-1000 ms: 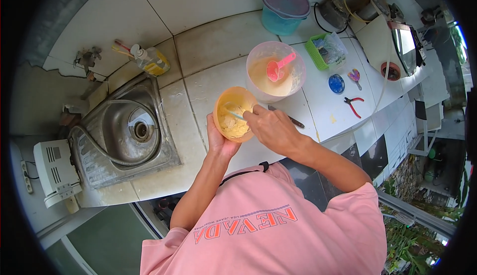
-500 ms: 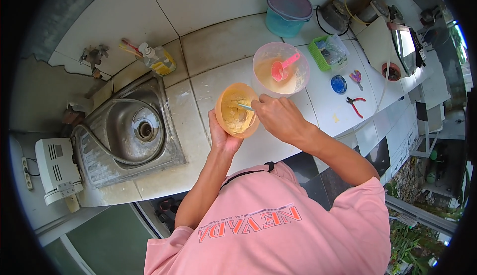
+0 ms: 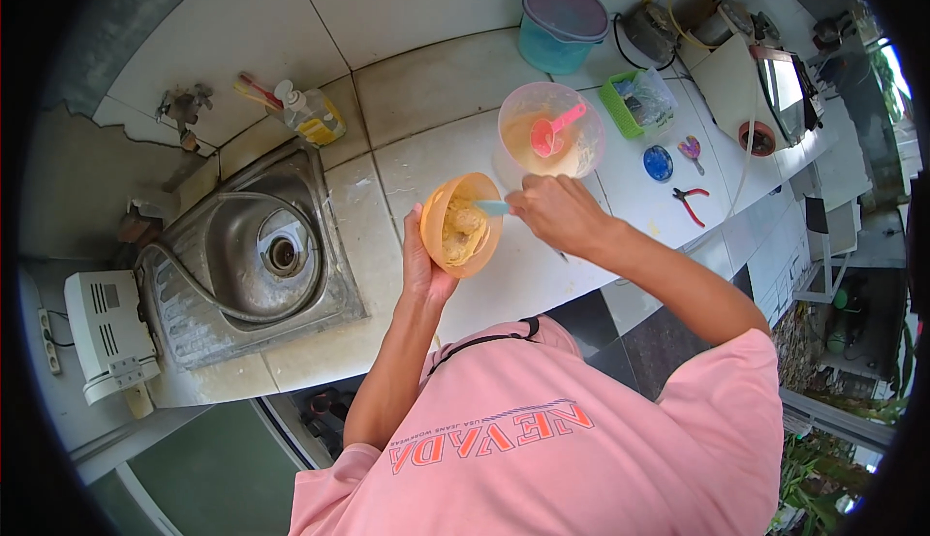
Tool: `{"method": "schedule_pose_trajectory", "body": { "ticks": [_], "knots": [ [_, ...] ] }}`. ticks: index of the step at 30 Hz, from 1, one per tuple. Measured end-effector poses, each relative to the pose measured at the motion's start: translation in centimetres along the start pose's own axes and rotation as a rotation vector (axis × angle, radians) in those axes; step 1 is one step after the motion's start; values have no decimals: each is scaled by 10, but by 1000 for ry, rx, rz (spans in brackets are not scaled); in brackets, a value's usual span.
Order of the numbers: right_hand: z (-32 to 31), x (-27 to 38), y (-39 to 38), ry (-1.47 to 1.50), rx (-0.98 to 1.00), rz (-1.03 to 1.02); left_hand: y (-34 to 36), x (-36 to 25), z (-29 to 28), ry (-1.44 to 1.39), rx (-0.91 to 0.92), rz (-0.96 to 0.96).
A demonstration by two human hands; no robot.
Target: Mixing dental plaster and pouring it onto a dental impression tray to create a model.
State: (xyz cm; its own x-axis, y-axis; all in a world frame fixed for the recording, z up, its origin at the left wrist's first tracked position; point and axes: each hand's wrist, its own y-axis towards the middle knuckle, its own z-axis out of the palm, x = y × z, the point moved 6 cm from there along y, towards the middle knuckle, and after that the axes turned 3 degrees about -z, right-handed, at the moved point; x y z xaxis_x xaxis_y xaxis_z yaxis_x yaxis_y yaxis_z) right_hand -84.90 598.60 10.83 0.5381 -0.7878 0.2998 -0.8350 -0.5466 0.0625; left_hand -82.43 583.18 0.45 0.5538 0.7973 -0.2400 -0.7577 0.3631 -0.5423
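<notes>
My left hand (image 3: 426, 269) grips an orange bowl (image 3: 489, 244) by its left and lower side, above the counter's front part. The bowl tilts to the right, and pale yellow, lumpy dough-like stuff (image 3: 459, 226) coats its inside. Closed round a light blue utensil (image 3: 492, 207), my right hand (image 3: 562, 211) is at the bowl's right rim. The utensil's kind is unclear, since my fingers hide its handle; its visible end reaches over the bowl. Just beyond stands a translucent pink tub (image 3: 511, 114) with cream-coloured contents and a pink scoop (image 3: 548, 136) in it.
Left lies a steel sink (image 3: 232, 289) with a hose (image 3: 208, 294); a pump bottle (image 3: 318, 121) stands behind it. A lidded blue bucket (image 3: 557, 42) and green basket (image 3: 617, 108) stand at the back. Red-handled pliers (image 3: 690, 206) and a blue round item (image 3: 658, 163) lie right.
My right hand has moved slightly right, drawing the utensil toward the bowl's rim so more of it shows. The bowl now tips further to the right.
</notes>
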Motion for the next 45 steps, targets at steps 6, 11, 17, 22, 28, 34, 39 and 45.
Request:
{"method": "schedule_pose_trajectory", "body": {
  "ticks": [6, 11, 17, 22, 28, 34, 39, 45],
  "knots": [
    [80, 52, -32, 1038, 302, 725, 6, -12, -35, 81, -52, 274],
    [41, 68, 2, 787, -55, 517, -6, -22, -45, 106, -32, 188],
    [21, 107, 26, -27, -72, 195, -25, -43, -45, 60, 30, 54],
    [35, 135, 45, -135, 133, 163, -38, -68, -56, -5, 117, 19],
    [33, 173, 64, -101, 131, -20, -54, -99, -73, -12, 86, -17],
    [26, 197, 78, -343, 356, -322, -75, -129, -71, 209, 159, -166],
    [-2, 223, 109, -318, 114, -773, -90, -132, -74, 580, 185, -430],
    [-8, 166, 112, -375, 295, -338, -101, -135, -74, 412, 175, -179]
  ]
}}
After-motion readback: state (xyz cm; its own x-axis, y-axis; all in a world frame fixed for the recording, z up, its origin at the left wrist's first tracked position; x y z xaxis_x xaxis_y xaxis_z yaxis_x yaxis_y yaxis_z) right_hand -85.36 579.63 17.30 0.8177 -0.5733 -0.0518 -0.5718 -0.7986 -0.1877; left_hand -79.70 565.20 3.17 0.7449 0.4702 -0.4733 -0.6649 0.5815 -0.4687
